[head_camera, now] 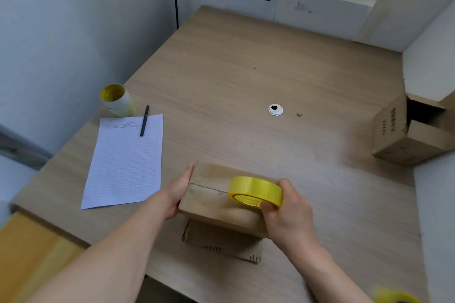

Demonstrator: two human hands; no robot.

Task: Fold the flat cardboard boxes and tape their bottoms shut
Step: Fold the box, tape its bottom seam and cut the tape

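A small cardboard box stands near the table's front edge with its closed flaps facing up; a seam runs across the top. My left hand presses flat against the box's left side, fingers straight. My right hand grips a yellow tape roll that rests on the right part of the box top. Tape appears laid along the top, though its end is hard to make out.
A lined sheet with a black pen lies to the left, beside stacked tape rolls. A folded box lies at the right edge. A cable hole is mid-table. Another yellow roll shows bottom right.
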